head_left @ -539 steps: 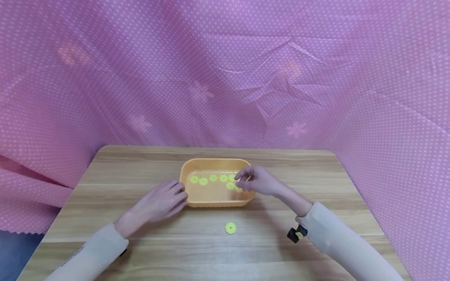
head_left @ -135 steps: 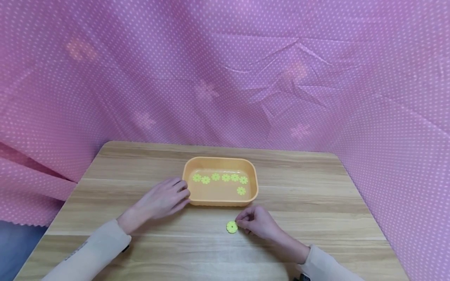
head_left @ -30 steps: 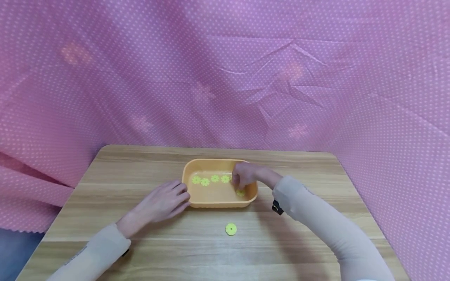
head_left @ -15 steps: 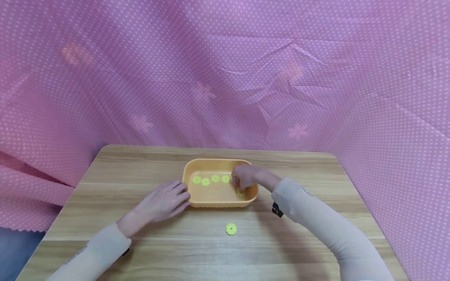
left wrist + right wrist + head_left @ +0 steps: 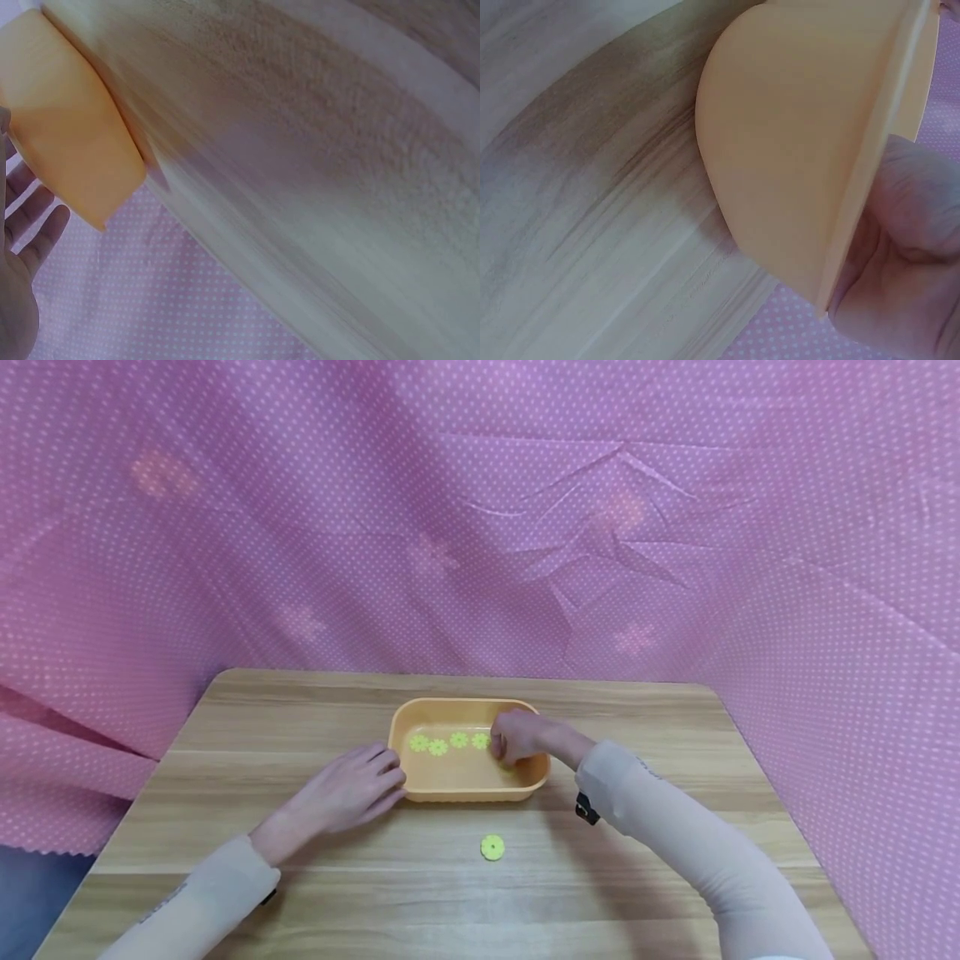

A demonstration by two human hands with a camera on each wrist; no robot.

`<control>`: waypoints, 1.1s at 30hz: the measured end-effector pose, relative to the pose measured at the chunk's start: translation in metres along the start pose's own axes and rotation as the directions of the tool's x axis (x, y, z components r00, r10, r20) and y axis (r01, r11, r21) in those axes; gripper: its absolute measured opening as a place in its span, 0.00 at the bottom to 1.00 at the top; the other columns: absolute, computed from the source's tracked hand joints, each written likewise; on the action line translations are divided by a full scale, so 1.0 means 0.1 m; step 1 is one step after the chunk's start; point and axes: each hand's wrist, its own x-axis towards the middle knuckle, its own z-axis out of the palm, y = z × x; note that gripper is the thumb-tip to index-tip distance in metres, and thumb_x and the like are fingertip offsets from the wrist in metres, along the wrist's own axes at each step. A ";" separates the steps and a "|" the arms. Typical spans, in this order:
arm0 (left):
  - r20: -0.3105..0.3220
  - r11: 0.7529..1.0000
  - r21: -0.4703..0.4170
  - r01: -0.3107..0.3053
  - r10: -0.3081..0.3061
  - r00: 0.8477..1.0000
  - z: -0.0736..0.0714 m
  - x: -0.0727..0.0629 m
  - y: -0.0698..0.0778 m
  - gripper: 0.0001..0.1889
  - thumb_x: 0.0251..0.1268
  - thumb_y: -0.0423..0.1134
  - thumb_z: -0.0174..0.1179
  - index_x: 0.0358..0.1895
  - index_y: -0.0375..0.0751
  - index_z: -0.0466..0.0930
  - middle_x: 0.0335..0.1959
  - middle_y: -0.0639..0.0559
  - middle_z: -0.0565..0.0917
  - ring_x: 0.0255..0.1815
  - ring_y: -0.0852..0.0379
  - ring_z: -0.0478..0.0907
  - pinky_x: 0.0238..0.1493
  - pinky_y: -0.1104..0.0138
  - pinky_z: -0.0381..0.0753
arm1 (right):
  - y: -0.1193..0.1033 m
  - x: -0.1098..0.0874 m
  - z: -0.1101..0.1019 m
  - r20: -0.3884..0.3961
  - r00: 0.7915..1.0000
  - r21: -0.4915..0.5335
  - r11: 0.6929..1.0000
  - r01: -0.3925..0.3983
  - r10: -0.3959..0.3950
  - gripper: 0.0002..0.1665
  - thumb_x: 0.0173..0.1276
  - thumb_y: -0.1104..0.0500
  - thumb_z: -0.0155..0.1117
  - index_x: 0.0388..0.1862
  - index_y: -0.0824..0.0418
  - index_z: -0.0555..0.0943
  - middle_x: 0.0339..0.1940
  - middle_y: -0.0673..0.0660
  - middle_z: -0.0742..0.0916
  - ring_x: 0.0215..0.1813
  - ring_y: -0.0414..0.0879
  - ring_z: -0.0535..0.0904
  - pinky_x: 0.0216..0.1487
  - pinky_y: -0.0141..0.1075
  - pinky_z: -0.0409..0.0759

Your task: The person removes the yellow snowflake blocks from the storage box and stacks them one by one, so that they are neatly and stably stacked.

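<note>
An orange tray (image 5: 450, 795) stands on the table, with several small yellow-green flower-shaped pieces (image 5: 438, 747) lying in a loose row on its floor. My left hand (image 5: 352, 787) holds the tray's left end, its fingers over the rim; the left wrist view shows those fingers behind the tray wall (image 5: 75, 127). My right hand (image 5: 519, 739) reaches over the tray's right end, fingers bent down to the floor. A sliver of one flower piece (image 5: 507, 769) shows under its fingertips, which are otherwise hidden. In the right wrist view the tray's outer wall (image 5: 780, 135) covers them.
Another yellow-green flower piece (image 5: 492, 847) lies on the wooden table (image 5: 360, 910) in front of the tray. A pink dotted cloth (image 5: 480, 543) hangs behind and on both sides of the table. A small black device (image 5: 587, 810) sits at the right cuff.
Since 4.5 seconds ago my right hand has gone from the piece on the table into the tray. In the last second it has shifted slightly left, covering more of the piece there. The left hand stays put.
</note>
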 end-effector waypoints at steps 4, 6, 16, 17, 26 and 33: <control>-0.018 1.000 -0.003 -0.008 0.008 1.000 0.00 -0.01 0.00 0.09 0.64 0.46 0.72 0.40 0.49 0.84 0.40 0.53 0.82 0.42 0.55 0.78 0.45 0.63 0.85 | -0.02 0.01 0.02 -0.011 1.000 0.031 0.999 0.010 -0.009 0.07 0.57 0.63 0.81 0.34 0.54 0.91 0.37 0.49 0.93 0.34 0.39 0.81 0.39 0.27 0.78; -0.024 1.000 -0.006 -0.011 0.011 1.000 0.00 0.00 0.00 0.09 0.64 0.46 0.72 0.40 0.49 0.83 0.39 0.53 0.82 0.42 0.55 0.77 0.44 0.63 0.84 | -0.03 0.01 0.03 -0.009 1.000 0.061 0.998 -0.003 0.004 0.06 0.59 0.62 0.81 0.34 0.55 0.90 0.35 0.49 0.92 0.31 0.38 0.81 0.36 0.27 0.78; -0.002 1.000 0.001 -0.005 0.005 1.000 0.00 0.00 0.00 0.09 0.64 0.46 0.73 0.40 0.49 0.84 0.39 0.53 0.82 0.42 0.56 0.77 0.45 0.63 0.85 | -0.05 0.04 0.10 -0.035 0.998 0.172 0.984 -0.040 0.047 0.05 0.65 0.59 0.78 0.32 0.56 0.89 0.26 0.49 0.90 0.26 0.42 0.86 0.27 0.26 0.79; -0.002 1.000 0.002 -0.004 0.004 1.000 0.00 -0.01 0.00 0.09 0.64 0.46 0.73 0.40 0.49 0.83 0.39 0.53 0.82 0.42 0.56 0.77 0.45 0.63 0.85 | -0.05 0.04 0.11 -0.039 0.998 0.184 0.982 -0.037 0.045 0.05 0.65 0.59 0.78 0.32 0.56 0.89 0.26 0.50 0.90 0.26 0.43 0.86 0.27 0.26 0.79; 0.005 1.000 -0.004 0.003 -0.003 1.000 0.00 0.00 -0.01 0.08 0.65 0.46 0.72 0.40 0.49 0.84 0.40 0.54 0.82 0.42 0.56 0.77 0.44 0.64 0.85 | -0.05 0.06 0.13 -0.050 0.999 0.311 0.950 -0.002 0.018 0.05 0.65 0.61 0.78 0.35 0.60 0.88 0.29 0.54 0.92 0.26 0.46 0.89 0.27 0.30 0.85; 0.001 1.000 -0.002 0.004 -0.004 1.000 -0.01 0.01 -0.01 0.09 0.64 0.47 0.73 0.40 0.49 0.84 0.40 0.54 0.82 0.43 0.56 0.78 0.45 0.63 0.85 | -0.02 0.05 0.16 -0.068 0.998 0.302 0.953 0.023 -0.002 0.13 0.56 0.61 0.84 0.37 0.59 0.88 0.34 0.53 0.93 0.26 0.41 0.86 0.30 0.29 0.85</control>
